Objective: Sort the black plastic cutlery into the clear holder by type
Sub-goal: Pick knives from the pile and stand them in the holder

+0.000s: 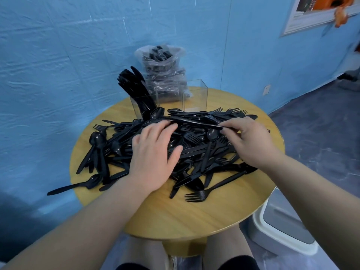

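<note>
Far left of the frame, a spoon [78, 187] lies apart from the pile [155, 149] that covers most of the counter [194, 215]. Centre-left, the left hand [153, 156] rests flat on the pile, fingers straight and apart, gripping nothing. Upper centre stands the holder [169, 100]: its left compartment already has a bunch of upright pieces, seemingly knives; the middle and right ones look empty. Behind it sits a bag [163, 69] of more cutlery. Centre-right, the right hand [251, 141] pinches the end of a knife [194, 121] lying across the pile's top. The sort looks barely begun; nearly all the forks, spoons and knives remain loose.
</note>
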